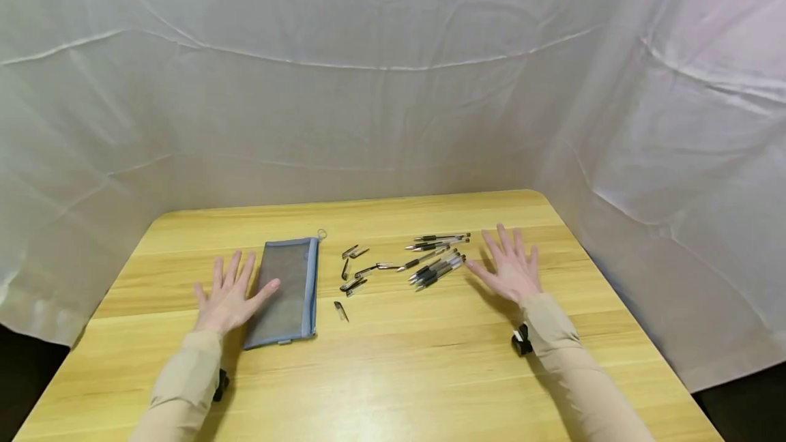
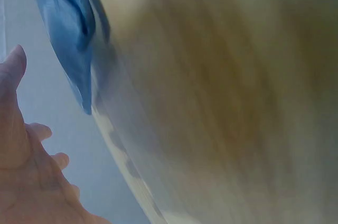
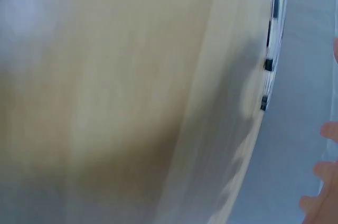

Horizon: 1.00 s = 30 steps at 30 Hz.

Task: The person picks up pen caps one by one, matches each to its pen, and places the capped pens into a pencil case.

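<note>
With fingers spread, my left hand (image 1: 227,299) is held over the left part of the table, its thumb overlapping a blue mesh zip pouch (image 1: 282,292) in the head view. The pouch lies flat, zipper along its right side; the left wrist view shows its blue edge (image 2: 71,28) near the fingers. My right hand (image 1: 511,268), also spread and holding nothing, is just right of a bunch of uncapped gel pens (image 1: 437,270) with clear barrels and dark grips. Between pouch and pens, several black-and-clear pen caps (image 1: 353,285) lie scattered.
The wooden table (image 1: 393,387) has rounded far corners. A pale curtain (image 1: 381,121) hangs behind it and along both sides. One pen cap (image 1: 341,311) lies nearer the front than the others. Each wrist wears a small black camera (image 1: 522,341).
</note>
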Each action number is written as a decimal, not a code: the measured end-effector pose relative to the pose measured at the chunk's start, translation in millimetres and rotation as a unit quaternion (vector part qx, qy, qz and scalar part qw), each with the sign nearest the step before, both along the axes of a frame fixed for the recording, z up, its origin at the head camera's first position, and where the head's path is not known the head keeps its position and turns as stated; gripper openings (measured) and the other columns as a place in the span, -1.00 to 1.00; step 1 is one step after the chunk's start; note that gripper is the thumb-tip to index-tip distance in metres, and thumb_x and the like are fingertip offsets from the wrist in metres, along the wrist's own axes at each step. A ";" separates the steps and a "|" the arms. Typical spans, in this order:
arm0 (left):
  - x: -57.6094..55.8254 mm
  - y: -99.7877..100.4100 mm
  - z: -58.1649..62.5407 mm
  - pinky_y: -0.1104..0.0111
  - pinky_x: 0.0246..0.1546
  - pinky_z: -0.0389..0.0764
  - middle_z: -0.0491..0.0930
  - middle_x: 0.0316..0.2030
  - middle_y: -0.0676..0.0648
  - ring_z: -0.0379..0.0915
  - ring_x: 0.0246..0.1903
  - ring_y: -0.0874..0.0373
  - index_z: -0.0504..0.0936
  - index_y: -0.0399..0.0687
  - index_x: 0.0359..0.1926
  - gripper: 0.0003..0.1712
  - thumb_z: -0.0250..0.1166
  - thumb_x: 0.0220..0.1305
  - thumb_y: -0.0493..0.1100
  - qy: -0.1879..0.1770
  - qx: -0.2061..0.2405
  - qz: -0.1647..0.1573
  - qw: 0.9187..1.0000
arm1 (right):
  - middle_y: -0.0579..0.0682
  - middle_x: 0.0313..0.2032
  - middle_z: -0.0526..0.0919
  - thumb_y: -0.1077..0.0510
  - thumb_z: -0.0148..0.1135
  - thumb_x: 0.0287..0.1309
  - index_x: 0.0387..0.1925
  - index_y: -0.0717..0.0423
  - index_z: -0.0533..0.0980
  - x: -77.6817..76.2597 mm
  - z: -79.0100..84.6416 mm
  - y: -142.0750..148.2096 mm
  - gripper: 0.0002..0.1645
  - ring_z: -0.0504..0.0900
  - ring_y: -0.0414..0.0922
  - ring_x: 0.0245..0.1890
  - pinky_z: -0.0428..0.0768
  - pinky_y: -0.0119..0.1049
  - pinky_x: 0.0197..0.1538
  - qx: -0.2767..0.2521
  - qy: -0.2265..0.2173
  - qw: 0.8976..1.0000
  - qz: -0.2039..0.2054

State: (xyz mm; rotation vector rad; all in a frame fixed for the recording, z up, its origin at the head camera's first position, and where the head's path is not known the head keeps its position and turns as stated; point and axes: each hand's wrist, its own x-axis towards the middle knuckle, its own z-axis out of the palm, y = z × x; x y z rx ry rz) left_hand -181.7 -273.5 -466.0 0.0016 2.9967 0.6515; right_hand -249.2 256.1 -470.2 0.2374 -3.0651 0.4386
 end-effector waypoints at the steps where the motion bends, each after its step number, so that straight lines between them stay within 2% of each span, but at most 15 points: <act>1: 0.7 1.5 -0.1 -0.60 0.24 -0.56 -0.37 0.60 -0.30 -0.63 0.53 -0.45 -0.23 0.01 0.62 0.11 -0.05 0.36 0.50 0.002 0.000 -0.003 1.000 | 0.12 0.62 -0.34 -0.51 -0.09 0.32 0.62 -0.10 -0.14 1.2 0.5 -1.4 0.07 -0.36 0.36 0.58 -0.39 0.53 0.45 -0.009 -0.001 1.000 0.005; 6: 5.6 10.7 -0.5 -0.56 0.29 -0.57 -0.33 0.61 -0.31 -0.62 0.55 -0.42 -0.20 0.02 0.63 0.10 0.00 0.36 0.47 0.003 0.018 -0.013 1.000 | 0.21 0.61 -0.20 -0.34 0.10 0.32 0.60 -0.01 -0.03 4.7 -1.3 -6.7 0.03 -0.22 0.38 0.57 -0.25 0.50 0.48 -0.081 0.001 0.996 0.048; 10: 8.5 20.5 0.2 -0.53 0.32 -0.56 -0.30 0.61 -0.29 -0.60 0.55 -0.40 -0.18 0.03 0.63 0.08 0.03 0.36 0.45 0.003 0.037 -0.021 0.999 | 0.31 0.54 0.04 -0.13 0.29 0.27 0.52 0.12 0.15 3.3 -5.1 -9.8 -0.06 -0.01 0.38 0.53 -0.01 0.51 0.44 -0.161 0.005 0.983 0.093; 14: 9.9 30.6 0.7 -0.49 0.36 -0.53 -0.28 0.61 -0.27 -0.56 0.57 -0.38 -0.15 0.02 0.62 0.08 0.06 0.36 0.43 0.006 0.052 -0.033 0.998 | 0.32 0.43 0.27 0.01 0.41 0.19 0.40 0.19 0.32 -1.0 -9.2 -13.6 -0.17 0.21 0.34 0.43 0.16 0.50 0.38 -0.204 0.000 0.971 0.126; 19: 10.3 39.2 -0.6 -0.48 0.39 -0.45 -0.20 0.60 -0.30 -0.46 0.57 -0.39 -0.09 -0.03 0.62 0.07 0.13 0.35 0.38 0.022 0.069 -0.050 0.996 | 0.26 0.23 0.49 0.09 0.47 0.10 0.23 0.22 0.49 -6.8 -13.2 -19.2 -0.33 0.40 0.30 0.28 0.29 0.42 0.35 -0.218 0.006 0.964 0.154; 22: 9.9 42.0 -2.6 -0.49 0.39 -0.40 -0.14 0.59 -0.33 -0.40 0.56 -0.41 -0.06 -0.08 0.61 0.06 0.17 0.35 0.33 0.037 0.081 -0.065 0.994 | 0.22 0.15 0.55 0.13 0.50 0.06 0.13 0.21 0.56 -10.4 -15.5 -22.8 -0.41 0.44 0.27 0.22 0.32 0.39 0.34 -0.226 0.010 0.960 0.166; 30: 10.1 47.2 -8.6 -0.45 0.43 -0.27 0.03 0.54 -0.36 -0.28 0.54 -0.45 0.06 -0.20 0.56 0.01 0.25 0.33 0.22 0.071 0.111 -0.108 0.985 | 0.22 0.19 0.56 0.16 0.51 0.02 0.00 0.14 0.62 -19.1 -20.3 -30.9 -0.54 0.38 0.29 0.29 0.20 0.41 0.40 -0.228 -0.017 0.961 0.154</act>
